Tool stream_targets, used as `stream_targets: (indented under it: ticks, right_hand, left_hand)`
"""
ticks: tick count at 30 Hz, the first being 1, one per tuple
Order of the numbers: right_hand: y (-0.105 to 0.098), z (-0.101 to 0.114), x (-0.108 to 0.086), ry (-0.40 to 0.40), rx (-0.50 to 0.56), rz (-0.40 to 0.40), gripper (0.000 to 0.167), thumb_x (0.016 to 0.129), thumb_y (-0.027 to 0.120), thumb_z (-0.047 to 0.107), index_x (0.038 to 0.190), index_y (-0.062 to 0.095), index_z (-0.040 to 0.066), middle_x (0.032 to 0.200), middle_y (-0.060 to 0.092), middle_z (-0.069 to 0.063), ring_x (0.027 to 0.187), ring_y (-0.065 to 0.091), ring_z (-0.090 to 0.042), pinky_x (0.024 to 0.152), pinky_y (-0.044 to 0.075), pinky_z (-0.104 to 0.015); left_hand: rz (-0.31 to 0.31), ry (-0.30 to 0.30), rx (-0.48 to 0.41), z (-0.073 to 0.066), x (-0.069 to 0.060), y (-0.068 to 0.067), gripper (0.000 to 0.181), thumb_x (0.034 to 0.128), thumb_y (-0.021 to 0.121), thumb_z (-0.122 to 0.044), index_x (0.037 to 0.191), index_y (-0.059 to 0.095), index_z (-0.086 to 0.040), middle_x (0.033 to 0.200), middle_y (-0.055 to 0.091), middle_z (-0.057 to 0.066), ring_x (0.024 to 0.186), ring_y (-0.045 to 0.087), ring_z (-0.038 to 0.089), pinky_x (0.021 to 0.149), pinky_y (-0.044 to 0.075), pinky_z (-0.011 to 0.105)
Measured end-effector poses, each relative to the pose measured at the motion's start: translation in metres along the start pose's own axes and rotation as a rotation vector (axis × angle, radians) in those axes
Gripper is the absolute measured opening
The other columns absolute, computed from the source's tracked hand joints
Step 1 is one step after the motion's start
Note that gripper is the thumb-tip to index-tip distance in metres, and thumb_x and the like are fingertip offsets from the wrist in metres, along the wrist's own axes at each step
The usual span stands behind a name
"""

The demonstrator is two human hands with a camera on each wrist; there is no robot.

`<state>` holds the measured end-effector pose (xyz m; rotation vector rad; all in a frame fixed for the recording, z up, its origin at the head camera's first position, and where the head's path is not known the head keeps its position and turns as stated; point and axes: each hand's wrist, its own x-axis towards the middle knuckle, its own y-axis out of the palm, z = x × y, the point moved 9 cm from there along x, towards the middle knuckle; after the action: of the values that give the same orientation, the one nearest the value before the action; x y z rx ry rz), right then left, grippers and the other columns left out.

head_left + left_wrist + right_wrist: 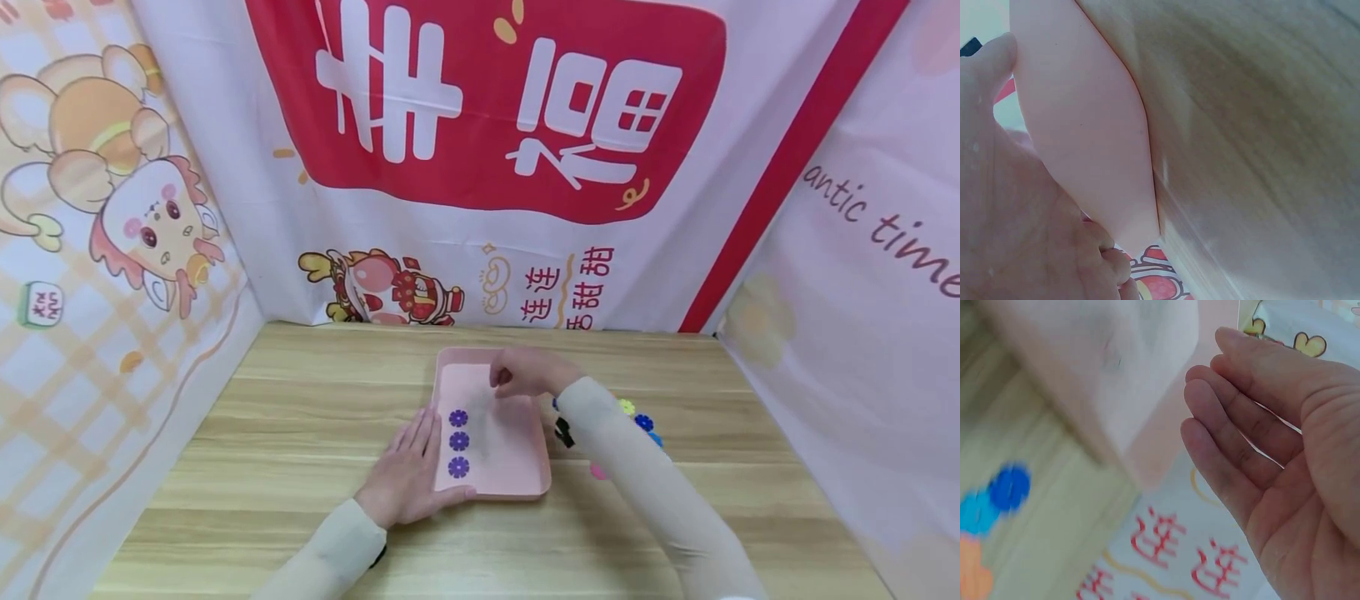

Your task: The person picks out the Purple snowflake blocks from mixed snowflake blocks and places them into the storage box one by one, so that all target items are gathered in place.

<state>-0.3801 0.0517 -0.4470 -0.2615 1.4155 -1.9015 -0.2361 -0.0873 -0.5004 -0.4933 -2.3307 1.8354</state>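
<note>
A pink tray (pixel 542 450) lies on the table, with three purple flower-shaped pieces (pixel 459 441) in a column along its left side. My left hand (pixel 408 479) rests against the tray's near left corner, fingers spread along the left side and thumb at the near rim. In the left wrist view, the palm (pixel 1016 212) is beside the tray's outer wall (pixel 1085 119). Over the tray's far right part is my right hand (pixel 528 372), bent at the fingers. The right wrist view shows this hand (pixel 1285 437) with loosely bent fingers, thumb near the index finger, and no piece visible between them.
Right of the tray, partly behind the right forearm, lie loose pieces: yellow (pixel 626 407), dark blue (pixel 643 422), light blue (pixel 656 439) and pink (pixel 597 471). A small black object (pixel 564 432) is close to the tray's right side. Printed cloth (pixel 480 200) hangs behind the table.
</note>
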Motion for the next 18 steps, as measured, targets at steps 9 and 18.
stream_targets:
  ticks: [9,18]
  right_hand:
    - [-0.024,-0.039,-0.067,0.014,-0.05,0.013,0.008,0.095,0.076,0.015,0.102,0.078,0.017,0.092,0.074,0.005,0.08,0.064,-0.008,0.077,0.059,-0.025]
    - [-0.017,-0.084,-0.128,0.113,-0.092,0.037,0.009,0.092,0.08,0.016,0.099,0.077,0.021,0.094,0.075,0.005,0.083,0.064,-0.007,0.081,0.062,-0.028]
  left_hand:
    - [-0.016,0.001,0.008,0.0,0.0,-0.001,0.122,0.0872,0.053,-0.085,0.165,0.017,0.002,0.174,0.011,0.024,0.164,0.014,0.041,0.134,0.021,0.056]
    - [-0.018,0.009,0.0,-0.002,0.0,-0.002,0.121,0.0877,0.054,-0.084,0.165,0.017,0.002,0.174,0.011,0.024,0.164,0.015,0.041,0.134,0.021,0.056]
